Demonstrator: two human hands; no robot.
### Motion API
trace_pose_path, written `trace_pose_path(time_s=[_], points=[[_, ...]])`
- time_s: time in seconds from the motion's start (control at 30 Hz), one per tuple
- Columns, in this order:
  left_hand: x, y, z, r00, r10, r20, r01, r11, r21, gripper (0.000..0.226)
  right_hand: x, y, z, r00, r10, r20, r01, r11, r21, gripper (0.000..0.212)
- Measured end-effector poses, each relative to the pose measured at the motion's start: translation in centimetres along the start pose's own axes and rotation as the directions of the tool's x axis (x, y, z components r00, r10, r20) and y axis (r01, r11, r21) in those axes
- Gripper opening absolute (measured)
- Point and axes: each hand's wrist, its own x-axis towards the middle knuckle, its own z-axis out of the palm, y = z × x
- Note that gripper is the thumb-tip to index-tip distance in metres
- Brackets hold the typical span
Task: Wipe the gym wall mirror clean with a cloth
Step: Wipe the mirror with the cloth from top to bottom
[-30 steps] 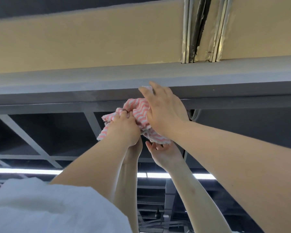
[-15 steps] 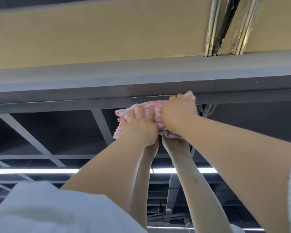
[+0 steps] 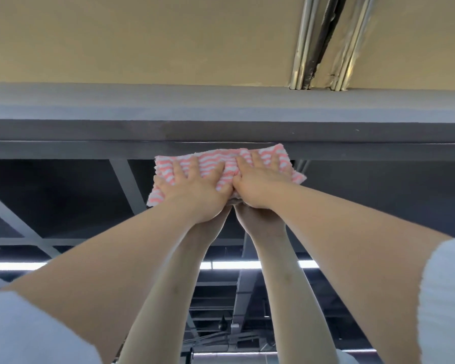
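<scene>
Nearest the camera, white sleeves point(image 3: 24, 334) frame the view at the lower corners, and two bare forearms reach up and away toward the glass.

A second ago the cloth point(image 3: 222, 164) was bunched: the left hand point(image 3: 195, 190) clutched a wad of it and the right hand point(image 3: 258, 185) lay over the top. Half a second ago both hands were still balled up on the crumpled fabric. Now the cloth is spread out flat, and both hands lie open on it side by side, fingers straight and fanned, palms pressing it against the mirror point(image 3: 63, 195). My reading is that the regrip is over and a proper two-handed wiping stroke can begin, with much more fabric in contact than before.

The cloth is pink with wavy white stripes, fluffy at the edges, and sits at the very top of the mirror, its upper edge touching the grey frame rail point(image 3: 90, 149). One corner sticks out past the right hand and another hangs below the left wrist.

Just beyond, the glass shows the reflected forearms meeting the real hands, plus dark ceiling beams and a bright strip light point(image 3: 247, 264). Whether the glass here is smeared or clean I cannot tell. Above the rail runs a tan wall with metal conduits point(image 3: 323, 40).
</scene>
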Motion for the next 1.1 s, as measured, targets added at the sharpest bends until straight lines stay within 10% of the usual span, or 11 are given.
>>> trace_pose_path(time_s=[0.77, 1.1], points=[[1.1, 26.7, 2.4, 0.979, 0.204, -0.025, -0.204, 0.978, -0.032, 0.055, -2.6, 25.9, -3.4, 0.987, 0.142, -0.069, -0.144, 0.989, -0.027, 0.062], [-0.9, 27.0, 2.6, 0.957, 0.291, -0.003, -0.291, 0.954, -0.075, 0.054, -5.2, 27.2, -2.5, 0.973, 0.215, -0.087, -0.217, 0.976, -0.018, 0.060]])
